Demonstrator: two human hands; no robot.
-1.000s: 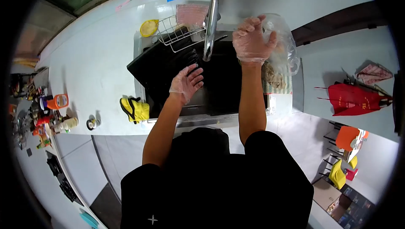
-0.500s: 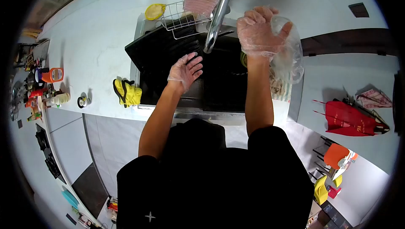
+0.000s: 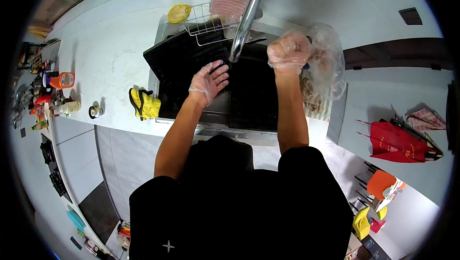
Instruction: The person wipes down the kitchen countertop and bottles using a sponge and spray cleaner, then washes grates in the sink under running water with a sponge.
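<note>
My left hand (image 3: 209, 82), in a clear plastic glove, hovers palm up with fingers apart over the sink (image 3: 215, 116). Beside it a black ridged panel (image 3: 179, 54) leans at a slant in the sink. My right hand (image 3: 290, 49), gloved the same way, is closed in a fist at the sink's right side; whatever lies inside the fingers is hidden. Dark bits show at its outer edge. Touching or just behind that hand is a crumpled clear plastic bag (image 3: 330, 63), above a striped cloth (image 3: 316, 104). Between the hands rises a chrome faucet (image 3: 247, 25).
A wire rack (image 3: 203, 27) with a pink cloth (image 3: 229, 5) sits behind the sink, next to a yellow-rimmed item (image 3: 178, 13). Yellow gloves (image 3: 145, 104) lie on the counter at left. A red bag (image 3: 395, 138) rests on the surface at right.
My right hand has gone from spread fingers to a fist and shifted slightly down and left, off the plastic bag's left part. My left hand stays nearly still.
</note>
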